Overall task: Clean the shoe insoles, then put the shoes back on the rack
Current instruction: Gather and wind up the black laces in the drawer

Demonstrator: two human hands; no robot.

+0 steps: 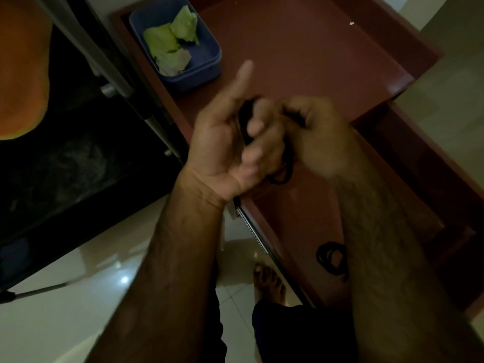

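Your forearms (183, 258) reach over the desk (314, 48), where your left hand (230, 142) and right hand (317, 137) each close their grip on a dark looped cord (284, 175). It looks light and limp, so pinch near its ends. No shoe or insole shows.

Cloths (172, 45) in tub (210, 68) on table (314, 48), cord (331, 259) nearer

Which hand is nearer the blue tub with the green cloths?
Left. The left hand sits just below-right of the blue tub; the right hand lies farther right, beyond it.
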